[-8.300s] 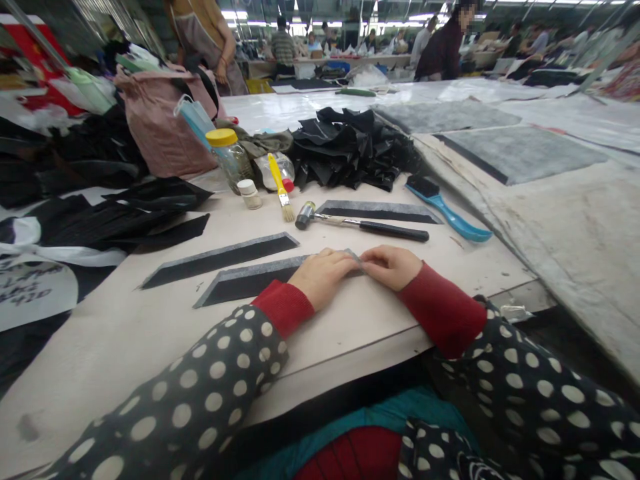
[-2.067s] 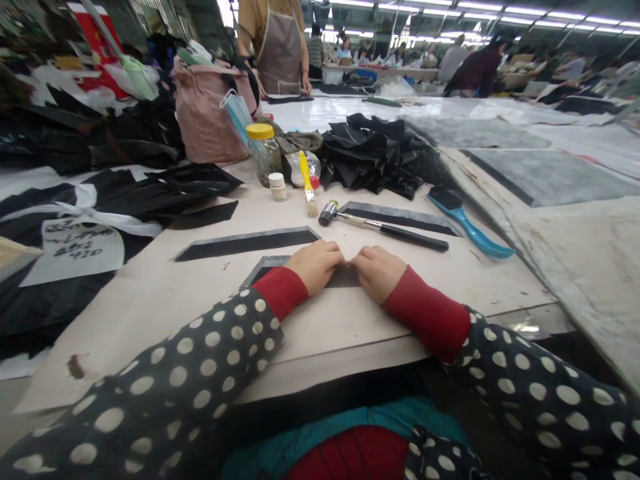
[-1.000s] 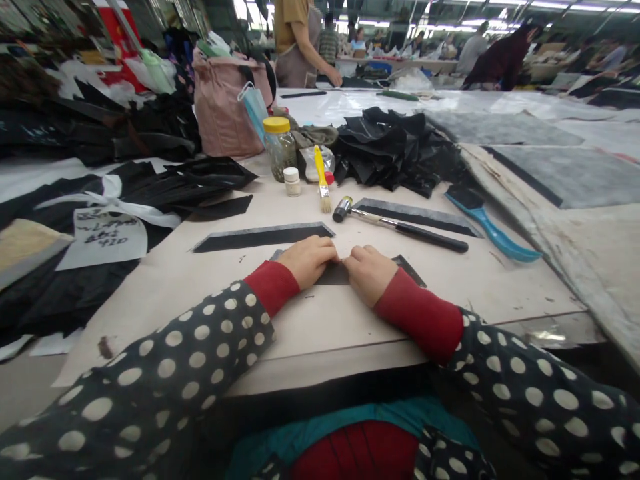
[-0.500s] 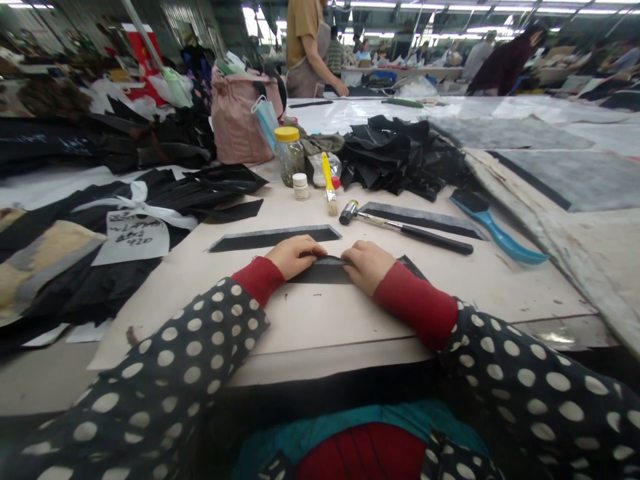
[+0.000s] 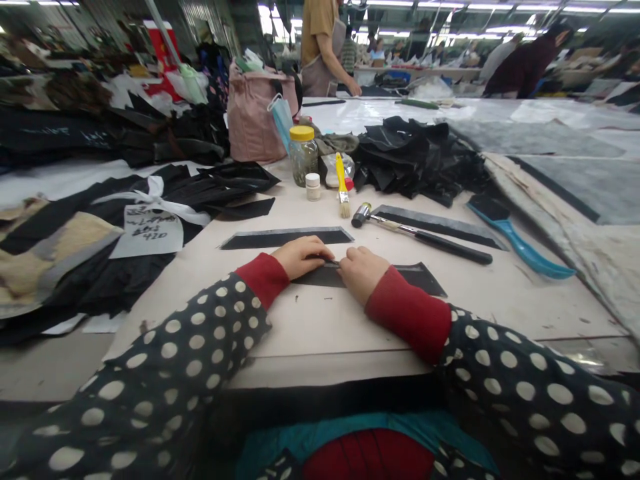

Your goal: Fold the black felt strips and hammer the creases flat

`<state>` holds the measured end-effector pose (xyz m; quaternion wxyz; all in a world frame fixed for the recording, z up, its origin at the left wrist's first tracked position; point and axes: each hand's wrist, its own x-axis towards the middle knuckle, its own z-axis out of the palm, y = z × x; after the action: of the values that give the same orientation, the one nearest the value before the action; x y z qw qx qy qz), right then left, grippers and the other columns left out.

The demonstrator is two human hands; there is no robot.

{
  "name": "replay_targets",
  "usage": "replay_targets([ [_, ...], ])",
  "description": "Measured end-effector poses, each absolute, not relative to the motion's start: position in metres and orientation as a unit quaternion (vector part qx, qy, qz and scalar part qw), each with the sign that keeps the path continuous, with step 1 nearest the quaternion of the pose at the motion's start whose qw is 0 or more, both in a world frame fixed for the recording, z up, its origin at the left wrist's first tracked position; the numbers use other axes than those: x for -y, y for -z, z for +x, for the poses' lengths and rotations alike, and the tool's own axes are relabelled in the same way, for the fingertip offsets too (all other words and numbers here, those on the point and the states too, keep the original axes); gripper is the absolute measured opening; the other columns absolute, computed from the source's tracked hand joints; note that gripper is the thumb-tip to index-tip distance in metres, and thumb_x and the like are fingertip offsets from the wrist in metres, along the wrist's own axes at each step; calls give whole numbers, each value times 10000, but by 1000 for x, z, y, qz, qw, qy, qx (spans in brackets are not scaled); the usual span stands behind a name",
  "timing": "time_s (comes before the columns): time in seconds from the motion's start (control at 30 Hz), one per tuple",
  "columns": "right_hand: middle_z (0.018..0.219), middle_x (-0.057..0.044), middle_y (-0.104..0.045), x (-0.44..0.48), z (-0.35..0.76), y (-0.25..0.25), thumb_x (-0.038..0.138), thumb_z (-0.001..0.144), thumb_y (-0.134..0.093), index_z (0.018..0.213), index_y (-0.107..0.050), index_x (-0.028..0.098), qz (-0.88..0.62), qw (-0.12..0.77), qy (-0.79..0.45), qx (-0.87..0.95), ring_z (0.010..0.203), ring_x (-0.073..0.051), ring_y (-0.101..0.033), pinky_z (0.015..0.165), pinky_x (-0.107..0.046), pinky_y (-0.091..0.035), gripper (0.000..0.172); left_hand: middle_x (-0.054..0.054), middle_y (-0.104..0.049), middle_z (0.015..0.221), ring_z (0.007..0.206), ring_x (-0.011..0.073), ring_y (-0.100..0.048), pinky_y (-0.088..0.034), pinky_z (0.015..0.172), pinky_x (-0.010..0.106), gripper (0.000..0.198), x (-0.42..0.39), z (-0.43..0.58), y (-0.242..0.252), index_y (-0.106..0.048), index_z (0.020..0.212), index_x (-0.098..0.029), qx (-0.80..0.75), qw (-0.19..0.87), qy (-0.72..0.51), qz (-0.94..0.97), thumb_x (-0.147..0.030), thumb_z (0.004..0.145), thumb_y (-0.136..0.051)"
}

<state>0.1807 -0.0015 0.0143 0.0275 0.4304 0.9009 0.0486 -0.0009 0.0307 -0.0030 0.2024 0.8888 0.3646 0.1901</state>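
Observation:
A black fabric strip [image 5: 423, 279] with a grey edge lies flat on the pale work board [image 5: 320, 333] in front of me. My left hand [image 5: 303, 257] pinches its upper edge near the middle, fingers closed. Close beside it, my right hand [image 5: 364, 272] is closed on the same edge, fingertips almost meeting the left ones. The edge between them is partly hidden by my fingers. Beyond my hands rest two more strips, a left strip [image 5: 287, 238] and a right strip [image 5: 445, 225]. A hammer [image 5: 425, 238] with a black handle lies just before the right one.
A yellow-handled brush [image 5: 341, 180], a small white bottle [image 5: 313, 187] and a yellow-lidded jar [image 5: 303, 160] stand beyond. A blue-handled brush [image 5: 525, 247] lies right. Black pieces form a heap [image 5: 415, 157] behind and a tied bundle [image 5: 200, 190] at left. A co-worker [image 5: 323, 53] stands across.
My right hand has shifted left along the strip's edge toward my left hand, uncovering more of the strip's right end. The whole view has swung slightly left.

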Motion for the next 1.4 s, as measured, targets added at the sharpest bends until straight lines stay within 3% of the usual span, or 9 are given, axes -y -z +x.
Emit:
replay_targets([
  [0.27,913,-123,-560,-4,180,-12,148,824,-390,936,-609,112,436,-18,-13,-900,875,-216,-494,777,-304,-364,249,54,-559,971,908,150,-534,-405,851,275,321,-23,-29,-3,-578,1061,-148,-415,235,-185,859,-207,757,-492],
  [0.47,1013,-112,-533,-14,171,-16,35,708,-424,1093,-560,113,407,-34,81,-909,934,-181,-484,813,-266,-359,416,38,-571,941,902,142,-545,-407,862,270,298,-23,-27,-1,-607,992,-151,-421,242,-203,850,-138,730,-465],
  [0.7,950,-96,-535,-15,169,-17,36,685,-432,1054,-586,146,391,-30,78,-917,892,-185,-485,794,-276,-362,415,28,-587,829,812,135,-553,-438,781,261,268,-22,-22,4,-626,846,-133,-417,204,-229,856,-43,653,-463],
  [1.0,884,-125,-541,-2,160,-23,100,822,-343,948,-603,98,362,28,6,-932,867,-227,-465,773,-326,-368,289,42,-581,929,875,151,-511,-417,807,279,343,-11,-20,-6,-617,895,-166,-374,79,-136,914,-18,693,-384],
  [1.2,905,-141,-531,8,154,-18,108,863,-284,935,-585,95,398,7,-10,-917,888,-240,-448,698,-330,-397,309,66,-572,887,861,181,-492,-407,794,314,207,0,-7,-19,-594,838,-150,-400,-11,-48,915,-159,789,-393],
  [1.4,897,-140,-538,3,183,-12,212,869,-358,908,-603,109,407,6,-26,-913,876,-231,-459,703,-319,-379,268,63,-559,877,822,171,-489,-401,775,305,226,4,-2,-18,-587,850,-163,-414,-21,-53,908,-255,842,-381],
])
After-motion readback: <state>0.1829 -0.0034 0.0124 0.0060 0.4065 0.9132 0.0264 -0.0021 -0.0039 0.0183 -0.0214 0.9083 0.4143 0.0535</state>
